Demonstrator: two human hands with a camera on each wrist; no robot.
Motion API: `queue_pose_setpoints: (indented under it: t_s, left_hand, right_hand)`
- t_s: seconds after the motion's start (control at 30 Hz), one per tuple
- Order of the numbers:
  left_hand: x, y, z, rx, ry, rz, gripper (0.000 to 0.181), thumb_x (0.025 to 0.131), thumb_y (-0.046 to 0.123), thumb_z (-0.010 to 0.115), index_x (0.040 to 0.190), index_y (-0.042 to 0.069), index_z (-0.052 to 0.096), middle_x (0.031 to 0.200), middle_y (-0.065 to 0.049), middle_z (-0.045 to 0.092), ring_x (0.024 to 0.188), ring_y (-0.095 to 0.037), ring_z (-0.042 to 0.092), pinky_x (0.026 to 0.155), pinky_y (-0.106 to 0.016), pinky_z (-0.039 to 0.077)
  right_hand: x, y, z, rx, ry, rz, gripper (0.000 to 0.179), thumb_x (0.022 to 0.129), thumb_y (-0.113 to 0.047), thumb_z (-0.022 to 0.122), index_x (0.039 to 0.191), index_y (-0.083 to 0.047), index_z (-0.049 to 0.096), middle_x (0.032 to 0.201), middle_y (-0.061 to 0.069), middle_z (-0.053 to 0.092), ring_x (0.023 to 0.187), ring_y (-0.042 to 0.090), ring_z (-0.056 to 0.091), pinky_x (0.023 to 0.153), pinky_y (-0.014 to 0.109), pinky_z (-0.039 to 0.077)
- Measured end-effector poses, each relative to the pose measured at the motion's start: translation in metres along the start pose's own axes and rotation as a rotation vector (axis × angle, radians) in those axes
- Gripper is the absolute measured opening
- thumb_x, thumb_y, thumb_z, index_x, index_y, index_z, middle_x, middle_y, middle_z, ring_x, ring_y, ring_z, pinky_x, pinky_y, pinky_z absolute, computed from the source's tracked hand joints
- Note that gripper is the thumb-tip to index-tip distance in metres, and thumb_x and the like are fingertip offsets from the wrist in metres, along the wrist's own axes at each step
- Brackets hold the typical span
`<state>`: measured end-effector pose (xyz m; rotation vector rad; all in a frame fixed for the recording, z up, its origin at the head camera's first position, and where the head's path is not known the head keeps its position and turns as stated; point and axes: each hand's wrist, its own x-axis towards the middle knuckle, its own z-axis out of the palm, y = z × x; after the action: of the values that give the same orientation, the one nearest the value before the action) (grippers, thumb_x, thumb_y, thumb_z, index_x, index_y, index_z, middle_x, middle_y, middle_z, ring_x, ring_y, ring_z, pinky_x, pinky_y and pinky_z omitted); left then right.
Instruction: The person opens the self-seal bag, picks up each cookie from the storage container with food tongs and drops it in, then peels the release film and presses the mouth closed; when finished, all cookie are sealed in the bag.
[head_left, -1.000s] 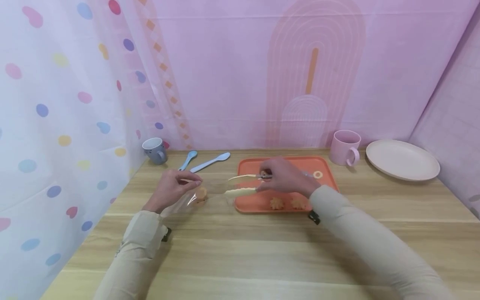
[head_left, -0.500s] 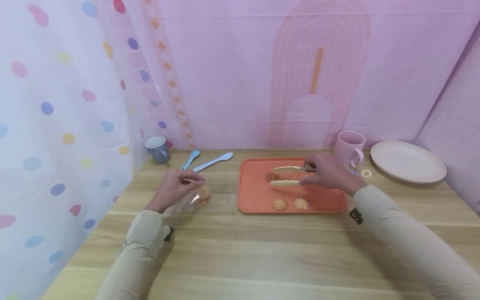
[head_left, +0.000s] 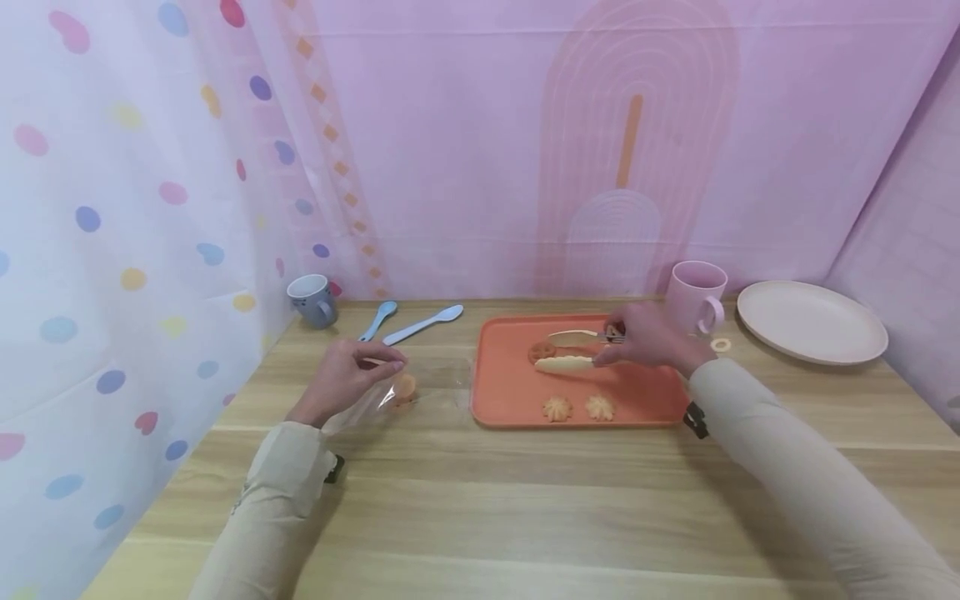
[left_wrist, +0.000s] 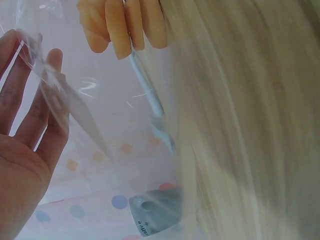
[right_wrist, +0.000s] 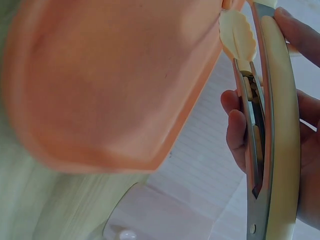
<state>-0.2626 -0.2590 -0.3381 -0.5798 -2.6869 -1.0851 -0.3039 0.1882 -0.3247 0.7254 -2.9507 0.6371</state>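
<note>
My left hand [head_left: 348,377] pinches the edge of a clear plastic bag [head_left: 448,398] lying left of the orange tray [head_left: 502,400]. Several cookies [left_wrist: 117,27] are inside the bag. My right hand [head_left: 647,336] holds food tongs [right_wrist: 282,125] with cream tips over the tray, their arms spread apart. Beside the tips lies a brown round cookie [head_left: 537,353] with holes; whether they touch it is unclear. Along the tray's near edge are two pale flower-shaped cookies, a left one [head_left: 557,409] and a right one [head_left: 600,407].
A light-blue spoon [head_left: 384,312] and a longer pale-blue spoon [head_left: 435,321] lie behind the bag. At the back left stands a grey-blue mug [head_left: 313,304]. A pink mug [head_left: 686,296] and a cream plate [head_left: 810,321] are at the back right.
The tongs moved right, from near the bag to over the tray, then slightly back left. The brown cookie, earlier covered by the right hand, now shows. My left hand keeps its place.
</note>
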Motion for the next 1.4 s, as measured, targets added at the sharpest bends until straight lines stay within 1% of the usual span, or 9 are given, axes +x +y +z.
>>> queue_pose_setpoints:
  t_s: [0.1, 0.27, 0.4, 0.5, 0.63, 0.73, 0.97, 1.17, 1.4]
  left_hand:
    - [0.0, 0.0, 0.0, -0.003, -0.008, -0.009, 0.011, 0.089, 0.013, 0.076, 0.099, 0.007, 0.079, 0.096, -0.01, 0.079, 0.083, 0.006, 0.066, 0.075, -0.016, 0.058]
    - [0.001, 0.001, 0.0, -0.015, -0.012, -0.02, 0.012, 0.09, 0.013, 0.075, 0.099, 0.005, 0.079, 0.097, -0.011, 0.079, 0.083, 0.005, 0.066, 0.075, -0.016, 0.058]
    - [0.001, 0.001, 0.002, -0.012, -0.01, -0.017, 0.014, 0.09, 0.013, 0.076, 0.099, 0.004, 0.079, 0.097, -0.011, 0.079, 0.082, 0.005, 0.067, 0.075, -0.016, 0.058]
    - [0.001, -0.001, 0.002, -0.007, -0.011, -0.005, 0.013, 0.089, 0.013, 0.076, 0.099, 0.005, 0.079, 0.096, -0.01, 0.079, 0.083, 0.005, 0.067, 0.075, -0.016, 0.058]
    - [0.001, -0.002, 0.002, -0.012, -0.017, 0.006, 0.013, 0.089, 0.013, 0.076, 0.1, 0.005, 0.079, 0.097, -0.01, 0.079, 0.083, 0.005, 0.068, 0.075, -0.017, 0.059]
    - [0.0, -0.001, 0.002, -0.018, -0.017, 0.002, 0.014, 0.089, 0.013, 0.077, 0.1, 0.005, 0.079, 0.096, -0.01, 0.079, 0.083, 0.005, 0.067, 0.075, -0.017, 0.058]
    - [0.0, -0.001, 0.001, -0.003, -0.015, -0.003, 0.014, 0.089, 0.014, 0.076, 0.1, 0.004, 0.079, 0.097, -0.01, 0.079, 0.084, 0.005, 0.067, 0.075, -0.017, 0.058]
    - [-0.001, -0.002, 0.002, -0.001, -0.033, -0.002, 0.014, 0.09, 0.015, 0.076, 0.101, 0.007, 0.079, 0.098, -0.01, 0.079, 0.084, 0.003, 0.068, 0.075, -0.018, 0.059]
    - [-0.001, 0.0, 0.004, -0.006, -0.052, -0.002, 0.013, 0.09, 0.013, 0.075, 0.101, 0.006, 0.079, 0.098, -0.008, 0.079, 0.087, -0.004, 0.072, 0.076, -0.019, 0.06]
  right_hand:
    - [0.002, -0.002, 0.001, 0.004, 0.005, -0.011, 0.039, 0.073, -0.036, 0.088, 0.067, -0.012, 0.058, 0.06, -0.004, 0.039, 0.06, 0.013, 0.037, 0.056, 0.026, 0.03]
    - [0.004, -0.003, 0.008, 0.012, 0.056, -0.004, 0.035, 0.071, -0.036, 0.09, 0.073, -0.009, 0.067, 0.06, -0.003, 0.045, 0.062, 0.013, 0.041, 0.056, 0.026, 0.032]
    - [0.003, -0.008, 0.015, 0.03, 0.095, -0.016, 0.036, 0.069, -0.036, 0.092, 0.073, -0.009, 0.069, 0.059, -0.003, 0.047, 0.06, 0.012, 0.042, 0.056, 0.025, 0.034]
    - [0.002, -0.019, 0.017, 0.028, 0.1, -0.028, 0.037, 0.069, -0.037, 0.091, 0.07, -0.01, 0.066, 0.059, -0.004, 0.048, 0.06, 0.011, 0.043, 0.056, 0.025, 0.034]
    - [0.0, -0.037, 0.017, 0.056, 0.076, -0.043, 0.038, 0.071, -0.038, 0.091, 0.069, -0.013, 0.062, 0.06, -0.005, 0.046, 0.061, 0.011, 0.041, 0.056, 0.025, 0.032]
    - [0.0, -0.049, 0.016, 0.098, 0.053, -0.068, 0.035, 0.071, -0.038, 0.09, 0.072, -0.014, 0.065, 0.062, -0.004, 0.048, 0.062, 0.011, 0.042, 0.057, 0.026, 0.033]
    - [0.0, -0.072, 0.017, 0.145, 0.004, -0.121, 0.032, 0.072, -0.04, 0.09, 0.08, -0.016, 0.071, 0.067, -0.003, 0.051, 0.067, 0.013, 0.044, 0.059, 0.026, 0.036]
    - [0.003, -0.084, 0.023, 0.157, -0.047, -0.149, 0.03, 0.076, -0.038, 0.088, 0.087, -0.014, 0.073, 0.069, -0.003, 0.052, 0.066, 0.012, 0.044, 0.058, 0.026, 0.037]
    - [0.013, -0.093, 0.034, 0.133, -0.067, -0.187, 0.03, 0.077, -0.039, 0.087, 0.081, -0.016, 0.069, 0.063, -0.005, 0.042, 0.061, 0.01, 0.036, 0.057, 0.024, 0.029]
